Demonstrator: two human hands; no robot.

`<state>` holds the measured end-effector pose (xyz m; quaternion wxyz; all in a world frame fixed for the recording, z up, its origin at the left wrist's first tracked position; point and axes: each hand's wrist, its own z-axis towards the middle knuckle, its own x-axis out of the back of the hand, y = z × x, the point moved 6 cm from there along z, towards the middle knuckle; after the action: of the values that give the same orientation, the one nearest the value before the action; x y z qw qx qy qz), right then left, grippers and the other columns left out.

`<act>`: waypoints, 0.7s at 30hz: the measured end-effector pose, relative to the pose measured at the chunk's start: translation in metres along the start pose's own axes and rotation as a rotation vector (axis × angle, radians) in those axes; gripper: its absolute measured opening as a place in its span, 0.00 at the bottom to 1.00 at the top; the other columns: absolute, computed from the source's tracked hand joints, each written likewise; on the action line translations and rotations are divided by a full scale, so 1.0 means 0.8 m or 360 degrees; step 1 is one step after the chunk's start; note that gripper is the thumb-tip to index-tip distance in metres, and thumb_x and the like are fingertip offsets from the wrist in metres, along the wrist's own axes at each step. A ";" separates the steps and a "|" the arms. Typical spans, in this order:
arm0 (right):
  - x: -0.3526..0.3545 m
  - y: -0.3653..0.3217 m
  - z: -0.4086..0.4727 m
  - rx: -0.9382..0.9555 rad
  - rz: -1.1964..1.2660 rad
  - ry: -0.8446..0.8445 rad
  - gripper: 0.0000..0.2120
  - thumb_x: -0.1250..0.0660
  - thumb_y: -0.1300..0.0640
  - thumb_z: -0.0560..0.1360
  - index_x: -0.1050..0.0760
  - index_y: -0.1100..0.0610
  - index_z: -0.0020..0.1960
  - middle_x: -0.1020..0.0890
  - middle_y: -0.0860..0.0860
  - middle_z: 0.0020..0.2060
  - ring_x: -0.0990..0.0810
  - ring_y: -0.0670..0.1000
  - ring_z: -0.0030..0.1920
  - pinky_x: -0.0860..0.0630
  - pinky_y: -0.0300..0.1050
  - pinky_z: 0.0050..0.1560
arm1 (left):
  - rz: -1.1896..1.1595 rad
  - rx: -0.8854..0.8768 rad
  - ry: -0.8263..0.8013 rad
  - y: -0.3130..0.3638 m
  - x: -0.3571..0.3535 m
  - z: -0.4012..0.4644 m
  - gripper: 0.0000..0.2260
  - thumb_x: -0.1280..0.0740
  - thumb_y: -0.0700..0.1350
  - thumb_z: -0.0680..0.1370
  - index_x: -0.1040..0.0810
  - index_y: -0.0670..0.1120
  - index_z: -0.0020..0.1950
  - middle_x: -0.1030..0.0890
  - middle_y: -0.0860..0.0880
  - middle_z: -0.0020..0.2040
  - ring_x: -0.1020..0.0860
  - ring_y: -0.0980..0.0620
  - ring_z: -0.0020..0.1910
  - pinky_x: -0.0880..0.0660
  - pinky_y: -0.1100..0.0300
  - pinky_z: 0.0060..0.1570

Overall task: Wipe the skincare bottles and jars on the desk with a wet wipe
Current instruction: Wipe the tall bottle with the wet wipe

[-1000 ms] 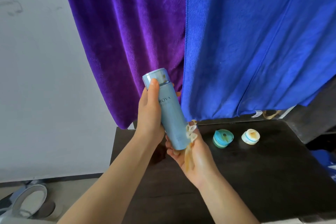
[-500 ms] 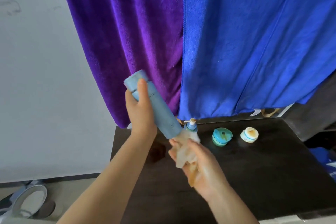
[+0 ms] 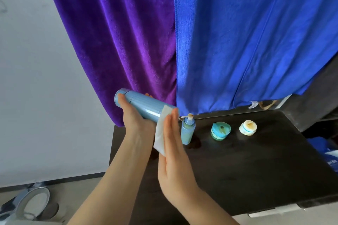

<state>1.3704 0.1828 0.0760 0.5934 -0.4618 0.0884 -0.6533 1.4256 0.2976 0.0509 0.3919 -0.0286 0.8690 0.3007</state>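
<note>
Left hand (image 3: pixel 134 117) grips tall blue bottle (image 3: pixel 144 106), tilted above table (image 3: pixel 256 170) edge. Right hand (image 3: pixel 173 144) flat, fingers extended, presses wet wipe (image 3: pixel 161 133) against bottle base — best rotate bottle steadily, keep wipe pressure even. Pump bottle (image 3: pixel 187 130), two jars wait.

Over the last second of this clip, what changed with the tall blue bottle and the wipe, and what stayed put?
The left hand tipped the tall blue bottle from near upright to almost lying flat, cap end pointing left, keeping its grip throughout. The right hand flattened the wet wipe against the bottle's base end. The pump bottle, teal jar and white jar stayed on the desk.
</note>
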 end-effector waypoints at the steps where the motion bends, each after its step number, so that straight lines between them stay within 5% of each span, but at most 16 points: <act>1: 0.001 0.002 -0.008 0.0040 0.0030 -0.0036 0.28 0.45 0.67 0.76 0.48 0.61 0.74 0.44 0.57 0.75 0.47 0.49 0.76 0.47 0.40 0.73 | 0.0006 -0.0051 -0.0023 0.005 -0.001 0.000 0.24 0.35 0.64 0.71 0.23 0.42 0.49 0.20 0.46 0.43 0.20 0.49 0.39 0.23 0.56 0.42; 3: 0.027 0.013 -0.012 -0.0125 0.0310 0.0007 0.24 0.44 0.65 0.73 0.32 0.53 0.68 0.29 0.49 0.69 0.29 0.46 0.67 0.29 0.42 0.63 | 0.0111 -0.0228 -0.0082 0.021 -0.002 0.000 0.24 0.35 0.62 0.72 0.23 0.42 0.54 0.19 0.46 0.47 0.19 0.50 0.42 0.22 0.57 0.41; 4: 0.048 0.024 -0.005 -0.0389 0.0525 0.0090 0.23 0.44 0.63 0.72 0.24 0.45 0.60 0.21 0.41 0.60 0.21 0.40 0.54 0.22 0.38 0.48 | 0.0244 -0.0346 -0.0114 0.031 -0.002 -0.002 0.22 0.36 0.60 0.73 0.23 0.44 0.56 0.18 0.46 0.47 0.18 0.50 0.42 0.21 0.57 0.40; 6: 0.079 0.060 0.006 -0.1007 0.0868 0.0259 0.20 0.43 0.64 0.73 0.19 0.43 0.46 0.15 0.43 0.38 0.24 0.40 0.29 0.32 0.32 0.23 | 0.0660 -0.0579 -0.0270 0.041 -0.005 -0.014 0.13 0.38 0.56 0.77 0.23 0.48 0.52 0.19 0.46 0.44 0.19 0.49 0.40 0.21 0.55 0.39; 7: 0.090 0.069 0.016 -0.1166 0.0943 0.0285 0.18 0.42 0.64 0.74 0.20 0.45 0.45 0.18 0.47 0.33 0.28 0.42 0.26 0.37 0.32 0.20 | 0.0838 -0.0647 -0.0399 0.039 -0.008 -0.024 0.10 0.38 0.55 0.77 0.24 0.50 0.49 0.19 0.46 0.42 0.20 0.49 0.38 0.22 0.54 0.39; 9: 0.089 0.061 0.045 -0.1078 0.1042 0.0106 0.12 0.40 0.57 0.75 0.21 0.43 0.47 0.18 0.52 0.37 0.25 0.48 0.32 0.31 0.38 0.25 | 0.1047 -0.0663 -0.0695 0.022 -0.016 -0.048 0.10 0.35 0.56 0.75 0.24 0.51 0.47 0.19 0.48 0.39 0.20 0.52 0.36 0.22 0.56 0.36; 11: 0.063 0.029 0.062 -0.0793 0.1129 -0.0258 0.16 0.45 0.46 0.75 0.28 0.39 0.61 0.22 0.52 0.62 0.22 0.56 0.59 0.23 0.54 0.53 | 0.1185 -0.0690 -0.0946 0.005 -0.024 -0.071 0.11 0.38 0.54 0.75 0.24 0.49 0.50 0.18 0.50 0.40 0.20 0.56 0.38 0.22 0.62 0.38; 12: 0.052 0.018 0.060 -0.0654 0.1098 -0.0364 0.21 0.49 0.45 0.75 0.37 0.41 0.68 0.31 0.48 0.70 0.32 0.48 0.69 0.31 0.50 0.67 | 0.1275 -0.0742 -0.1028 0.000 -0.028 -0.081 0.12 0.41 0.52 0.75 0.25 0.49 0.53 0.19 0.51 0.42 0.20 0.59 0.39 0.23 0.65 0.39; 13: 0.047 0.011 0.061 -0.0567 0.1054 -0.0378 0.23 0.52 0.46 0.76 0.43 0.44 0.71 0.36 0.41 0.72 0.38 0.38 0.70 0.37 0.42 0.70 | 0.1349 -0.0800 -0.1089 -0.001 -0.030 -0.087 0.12 0.43 0.50 0.75 0.27 0.48 0.54 0.21 0.51 0.42 0.22 0.61 0.39 0.24 0.68 0.40; 15: 0.049 0.008 0.068 -0.0477 0.1029 -0.0348 0.19 0.53 0.48 0.78 0.43 0.43 0.68 0.33 0.34 0.64 0.35 0.28 0.64 0.35 0.27 0.62 | 0.1473 -0.0861 -0.1149 0.003 -0.035 -0.093 0.09 0.42 0.48 0.77 0.29 0.45 0.53 0.24 0.51 0.40 0.25 0.64 0.36 0.26 0.70 0.38; 17: 0.053 0.015 0.074 -0.0462 0.1000 -0.0379 0.15 0.52 0.47 0.79 0.39 0.42 0.65 0.29 0.34 0.60 0.31 0.27 0.59 0.34 0.24 0.55 | 0.1557 -0.0833 -0.1183 0.005 -0.034 -0.091 0.11 0.39 0.51 0.76 0.29 0.46 0.54 0.25 0.49 0.41 0.25 0.62 0.37 0.25 0.67 0.40; 19: 0.055 0.025 0.079 -0.0466 0.1048 -0.0474 0.16 0.48 0.42 0.78 0.35 0.40 0.65 0.24 0.37 0.58 0.26 0.35 0.60 0.28 0.32 0.56 | 0.1501 -0.0583 -0.1278 -0.001 -0.030 -0.088 0.15 0.40 0.57 0.74 0.27 0.51 0.56 0.20 0.50 0.43 0.22 0.57 0.41 0.22 0.60 0.43; 21: 0.055 0.030 0.081 -0.0498 0.1062 -0.0610 0.18 0.42 0.39 0.73 0.33 0.35 0.62 0.21 0.41 0.53 0.21 0.50 0.57 0.22 0.52 0.54 | 0.1319 -0.0203 -0.1339 -0.010 -0.026 -0.089 0.17 0.43 0.59 0.73 0.24 0.51 0.54 0.17 0.51 0.40 0.19 0.54 0.39 0.21 0.59 0.39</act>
<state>1.4385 0.1663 0.1183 0.7010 -0.6057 0.2193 -0.3059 1.3952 0.2488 0.0980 0.5502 0.4113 0.5580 0.4656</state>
